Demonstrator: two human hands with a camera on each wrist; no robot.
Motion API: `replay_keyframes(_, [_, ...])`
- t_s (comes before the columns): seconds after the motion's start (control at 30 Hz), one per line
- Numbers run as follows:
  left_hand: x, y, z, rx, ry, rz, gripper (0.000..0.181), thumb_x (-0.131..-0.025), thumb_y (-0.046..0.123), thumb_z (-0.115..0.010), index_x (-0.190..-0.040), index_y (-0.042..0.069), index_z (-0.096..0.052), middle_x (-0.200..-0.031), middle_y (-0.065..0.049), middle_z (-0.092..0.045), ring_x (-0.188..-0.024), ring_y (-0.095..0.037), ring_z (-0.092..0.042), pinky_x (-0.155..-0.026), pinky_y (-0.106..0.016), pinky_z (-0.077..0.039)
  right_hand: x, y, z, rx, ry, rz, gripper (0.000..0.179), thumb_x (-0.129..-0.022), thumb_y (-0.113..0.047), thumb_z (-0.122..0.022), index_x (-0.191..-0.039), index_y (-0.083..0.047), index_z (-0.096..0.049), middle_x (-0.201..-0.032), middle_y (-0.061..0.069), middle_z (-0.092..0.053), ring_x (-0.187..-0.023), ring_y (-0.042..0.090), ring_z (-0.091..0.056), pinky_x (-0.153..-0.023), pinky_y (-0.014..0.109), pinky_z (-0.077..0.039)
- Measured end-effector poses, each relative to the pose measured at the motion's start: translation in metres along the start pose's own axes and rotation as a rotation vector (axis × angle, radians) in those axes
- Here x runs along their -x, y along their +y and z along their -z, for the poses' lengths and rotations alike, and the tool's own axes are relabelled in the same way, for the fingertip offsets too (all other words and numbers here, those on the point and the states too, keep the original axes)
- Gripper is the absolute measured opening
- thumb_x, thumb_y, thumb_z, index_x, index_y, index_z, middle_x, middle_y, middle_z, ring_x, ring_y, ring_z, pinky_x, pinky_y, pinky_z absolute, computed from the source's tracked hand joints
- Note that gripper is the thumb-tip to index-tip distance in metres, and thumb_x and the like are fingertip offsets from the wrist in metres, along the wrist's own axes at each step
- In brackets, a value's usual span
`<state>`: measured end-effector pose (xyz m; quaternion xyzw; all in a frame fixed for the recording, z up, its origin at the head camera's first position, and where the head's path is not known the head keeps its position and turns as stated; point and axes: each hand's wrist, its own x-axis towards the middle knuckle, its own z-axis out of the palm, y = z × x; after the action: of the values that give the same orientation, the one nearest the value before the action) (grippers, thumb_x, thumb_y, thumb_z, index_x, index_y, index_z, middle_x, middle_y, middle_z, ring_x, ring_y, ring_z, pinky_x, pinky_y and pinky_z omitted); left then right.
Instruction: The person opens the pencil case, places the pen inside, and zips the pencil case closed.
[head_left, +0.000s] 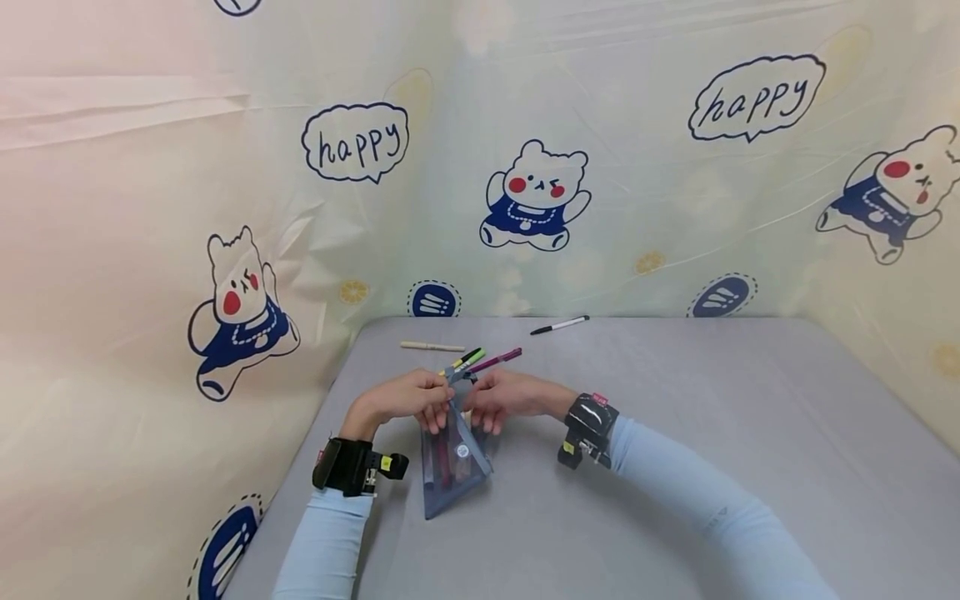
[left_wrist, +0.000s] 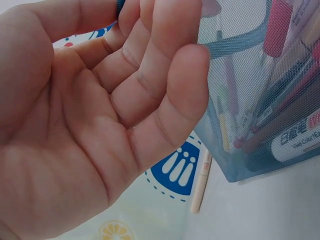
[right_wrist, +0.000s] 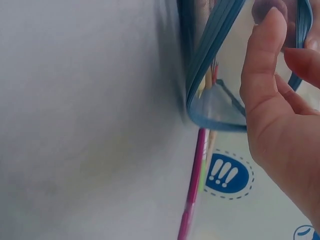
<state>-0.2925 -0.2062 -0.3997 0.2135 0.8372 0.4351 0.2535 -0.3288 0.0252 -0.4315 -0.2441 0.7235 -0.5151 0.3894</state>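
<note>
Both hands hold the top of a blue mesh pencil bag point(head_left: 450, 462), which stands between them. The left hand point(head_left: 408, 400) pinches one side and the right hand point(head_left: 506, 398) pinches the other. A pink pen point(head_left: 495, 361) and a green pen point(head_left: 468, 359) lie just past the fingers.

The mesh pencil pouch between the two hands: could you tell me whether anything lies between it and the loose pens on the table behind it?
Nothing visible does. Both the left hand and right hand already hold the mesh pouch at its top. The green and magenta pens lie just behind it on bare table.
</note>
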Motion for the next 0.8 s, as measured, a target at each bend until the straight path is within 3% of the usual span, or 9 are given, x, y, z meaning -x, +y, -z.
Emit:
replay_keyframes(0.27, [0.002, 0.003, 0.001, -0.002, -0.002, -0.001, 0.031, -0.104, 0.02, -0.044, -0.088, 0.001, -0.061, -0.072, -0.003, -0.069, -0.06, -0.015, -0.066, -0.067, -0.05, -0.058, 0.003, 0.005, 0.007, 0.037, 0.058, 0.013, 0.032, -0.1, -0.018, -0.053, -0.118, 0.005, -0.065, -0.085, 0.008, -0.07, -0.06, 0.012, -0.062, -0.056, 0.026, -0.056])
replay_keyframes(0.57, [0.001, 0.0, 0.001, 0.004, 0.0, -0.009, 0.03, -0.104, 0.019, -0.044, -0.087, 0.0, -0.061, -0.072, -0.004, -0.069, -0.06, -0.014, -0.066, -0.066, -0.05, -0.058, 0.0, 0.01, 0.022, 0.201, 0.284, 0.064, 0.026, -0.097, -0.02, -0.057, -0.106, 0.002, -0.068, -0.077, 0.004, -0.067, -0.059, 0.014, -0.06, -0.054, 0.027, -0.053])
replay_keyframes(0.8, [0.001, -0.001, 0.001, 0.0, 0.002, -0.013, 0.031, -0.104, 0.019, -0.044, -0.087, 0.0, -0.061, -0.072, -0.004, -0.069, -0.06, -0.014, -0.066, -0.062, -0.041, -0.059, 0.003, 0.012, 0.034, 0.325, 0.364, 0.059, 0.026, -0.098, -0.02, -0.057, -0.105, 0.002, -0.067, -0.078, 0.006, -0.066, -0.063, 0.019, -0.061, -0.058, 0.027, -0.053])
